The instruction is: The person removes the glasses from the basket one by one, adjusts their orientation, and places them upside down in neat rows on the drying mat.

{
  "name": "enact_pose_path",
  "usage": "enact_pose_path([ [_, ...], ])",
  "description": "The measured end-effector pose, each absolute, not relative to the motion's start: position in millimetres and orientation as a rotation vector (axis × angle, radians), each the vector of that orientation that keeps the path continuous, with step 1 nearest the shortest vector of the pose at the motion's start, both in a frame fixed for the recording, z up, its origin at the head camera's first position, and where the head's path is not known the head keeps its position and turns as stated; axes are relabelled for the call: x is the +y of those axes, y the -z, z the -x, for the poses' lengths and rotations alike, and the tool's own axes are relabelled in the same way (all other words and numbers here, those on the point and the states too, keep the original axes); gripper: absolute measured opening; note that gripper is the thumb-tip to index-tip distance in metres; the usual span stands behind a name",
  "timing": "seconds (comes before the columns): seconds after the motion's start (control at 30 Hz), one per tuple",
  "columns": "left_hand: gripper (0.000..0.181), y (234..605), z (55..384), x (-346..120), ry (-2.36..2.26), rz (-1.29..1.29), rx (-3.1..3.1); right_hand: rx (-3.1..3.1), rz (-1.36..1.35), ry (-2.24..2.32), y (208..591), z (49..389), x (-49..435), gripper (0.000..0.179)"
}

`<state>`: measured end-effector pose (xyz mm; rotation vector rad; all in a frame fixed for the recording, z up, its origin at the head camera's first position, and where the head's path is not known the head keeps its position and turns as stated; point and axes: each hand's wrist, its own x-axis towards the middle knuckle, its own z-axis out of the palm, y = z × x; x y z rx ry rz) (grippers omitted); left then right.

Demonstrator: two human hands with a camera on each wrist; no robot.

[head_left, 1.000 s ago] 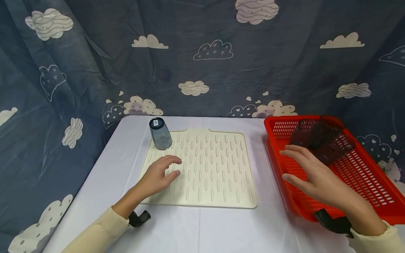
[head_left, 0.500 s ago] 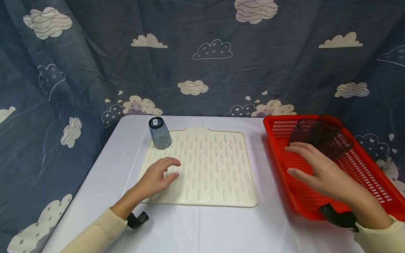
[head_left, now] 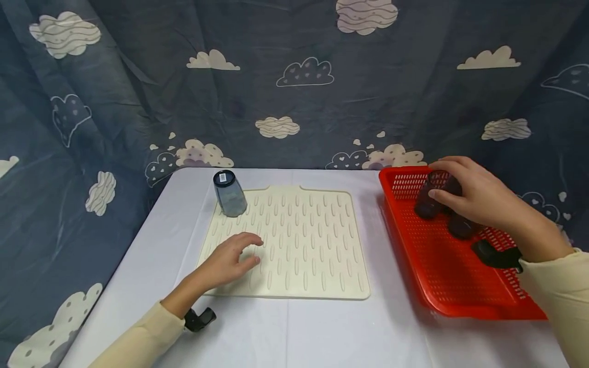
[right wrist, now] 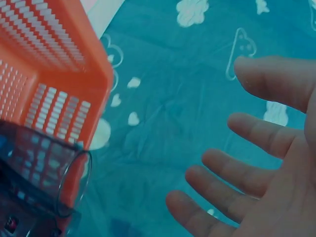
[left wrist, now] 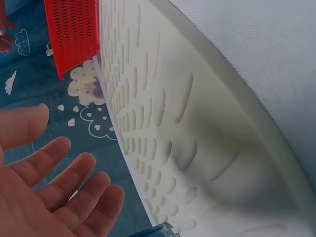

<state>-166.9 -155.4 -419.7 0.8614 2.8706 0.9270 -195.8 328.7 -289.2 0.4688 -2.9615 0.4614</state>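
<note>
My right hand (head_left: pixel 478 191) is over the far part of the red basket (head_left: pixel 469 286), above several dark see-through glasses (head_left: pixel 425 204). In the right wrist view that hand (right wrist: pixel 271 177) has its fingers spread, apart from a clear-rimmed glass (right wrist: pixel 47 163) inside the basket (right wrist: pixel 96 64). My left hand (head_left: pixel 232 260) hovers above the left part of the cream ridged mat (head_left: pixel 303 240), thumb and fingers apart; the left wrist view shows this hand (left wrist: pixel 64 192) holding nothing. A blue-grey glass (head_left: pixel 232 199) stands upside down on the mat's far left corner, a label on its base.
A white cloth covers the table (head_left: pixel 248 332). Behind it hangs a dark blue curtain (head_left: pixel 303 122) with cloud prints. The basket's raised wall stands to the right of the mat, with a strip of cloth between them.
My right hand has moved forward, from the basket's near left part to above the glasses at its far end. My left hand has stayed almost still.
</note>
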Motion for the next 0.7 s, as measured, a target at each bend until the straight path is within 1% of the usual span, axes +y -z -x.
enact_pose_path([
  [0.17,0.033,420.8,168.6,-151.6,-0.986,-0.836,2.901,-3.047,-0.356,-0.472,288.9,211.8,335.0,0.057],
  [0.4,0.033,426.1,172.5,-150.3,-1.048,-0.795,2.943,-3.155,-0.242,-0.438,307.8,237.2,343.9,0.059],
  [0.7,0.033,428.6,172.6,-153.1,-1.042,-0.753,2.895,-3.213,-0.120,-0.380,329.4,254.7,357.8,0.080],
])
